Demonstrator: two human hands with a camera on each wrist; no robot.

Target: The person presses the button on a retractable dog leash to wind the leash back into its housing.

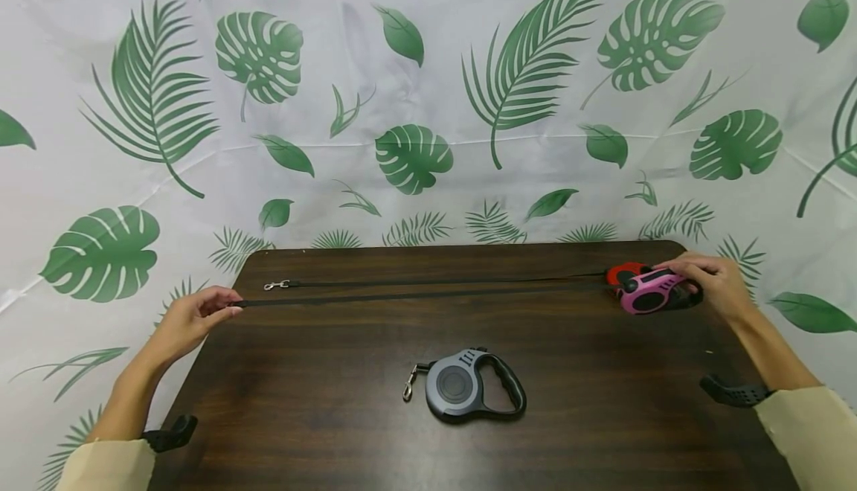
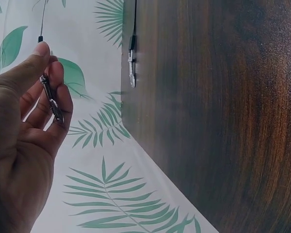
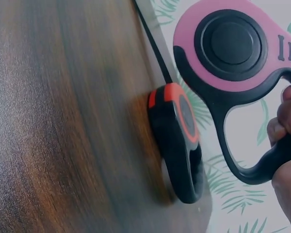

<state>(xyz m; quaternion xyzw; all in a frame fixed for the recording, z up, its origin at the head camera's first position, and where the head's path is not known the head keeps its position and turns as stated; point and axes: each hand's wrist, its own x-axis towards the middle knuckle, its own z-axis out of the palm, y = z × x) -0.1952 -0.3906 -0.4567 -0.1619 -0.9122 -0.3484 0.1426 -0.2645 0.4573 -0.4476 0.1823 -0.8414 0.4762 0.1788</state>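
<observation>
Right wrist: cropped pink leash [image 3: 230, 43]

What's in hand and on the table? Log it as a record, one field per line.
Left hand: pinches the pink leash's black strap near its metal clip
Right hand: grips the pink leash by its handle
Black strap: runs straight between the hands
Red leash: on the table, its strap out toward the left
Grey leash: on the table, nearer the camera, its clip beside it
Backdrop: white cloth, green leaf print
</observation>
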